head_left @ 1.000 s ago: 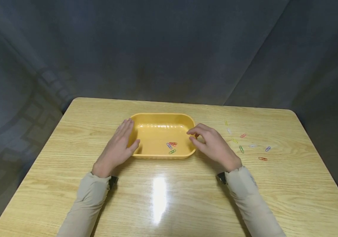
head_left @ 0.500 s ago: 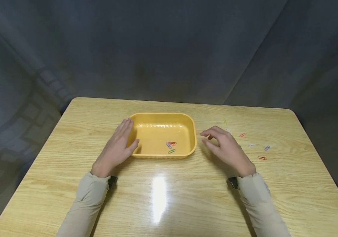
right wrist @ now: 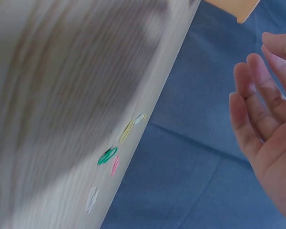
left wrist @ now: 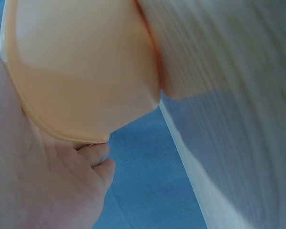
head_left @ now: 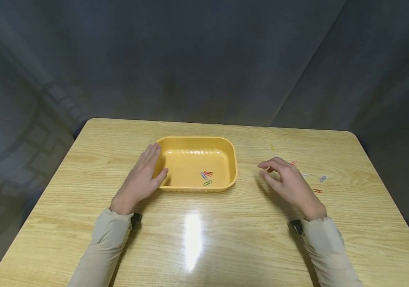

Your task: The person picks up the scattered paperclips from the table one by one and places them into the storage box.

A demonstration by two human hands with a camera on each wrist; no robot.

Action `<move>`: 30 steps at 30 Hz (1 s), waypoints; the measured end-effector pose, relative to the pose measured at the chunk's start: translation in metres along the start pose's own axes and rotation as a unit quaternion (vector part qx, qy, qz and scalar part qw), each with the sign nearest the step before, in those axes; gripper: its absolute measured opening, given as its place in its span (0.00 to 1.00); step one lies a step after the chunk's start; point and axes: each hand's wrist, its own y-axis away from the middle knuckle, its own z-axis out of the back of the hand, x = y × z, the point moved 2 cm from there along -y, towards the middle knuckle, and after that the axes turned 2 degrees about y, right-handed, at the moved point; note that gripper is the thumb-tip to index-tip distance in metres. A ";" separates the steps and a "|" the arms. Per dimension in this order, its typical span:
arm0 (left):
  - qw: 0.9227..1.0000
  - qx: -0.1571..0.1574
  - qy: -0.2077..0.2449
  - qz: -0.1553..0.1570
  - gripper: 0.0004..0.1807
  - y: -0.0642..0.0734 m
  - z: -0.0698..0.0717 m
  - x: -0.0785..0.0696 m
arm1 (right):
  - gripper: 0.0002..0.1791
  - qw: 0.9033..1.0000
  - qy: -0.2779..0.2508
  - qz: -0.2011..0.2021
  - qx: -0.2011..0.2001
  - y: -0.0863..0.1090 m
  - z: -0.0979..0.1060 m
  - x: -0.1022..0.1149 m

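While the left hand (head_left: 140,179) sat straight-fingered against the left end of the yellow rounded-rectangle plastic tray (head_left: 190,161), not clenched, the right hand (head_left: 292,186) was loosely bent right of it, with nothing in its fingers that I could see. A blue oval wire paper clip (head_left: 204,176), a green clip (head_left: 208,183) and some red clips (head_left: 208,173) lay inside, near side. Honestly, the loose green clip (right wrist: 107,155) over on the right looked trickier: the hand blocked it from the head view, so a blind pinch could've missed, or nudged the pink clip (right wrist: 115,165) just beside it. Flat wire might've skidded too, and a hard left-hand push could've slid the tray right.
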 end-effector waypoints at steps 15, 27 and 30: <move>1.000 0.004 0.003 0.006 0.42 0.001 0.001 0.000 | 0.11 1.000 0.020 -0.017 -0.010 0.017 0.012 -0.016; 1.000 0.006 0.003 0.005 0.42 0.000 0.000 0.000 | 0.12 0.999 0.033 -0.028 -0.022 0.034 0.022 -0.031; 1.000 0.007 0.004 0.005 0.42 0.000 0.000 -0.001 | 0.13 0.998 0.033 -0.040 -0.025 0.038 0.027 -0.034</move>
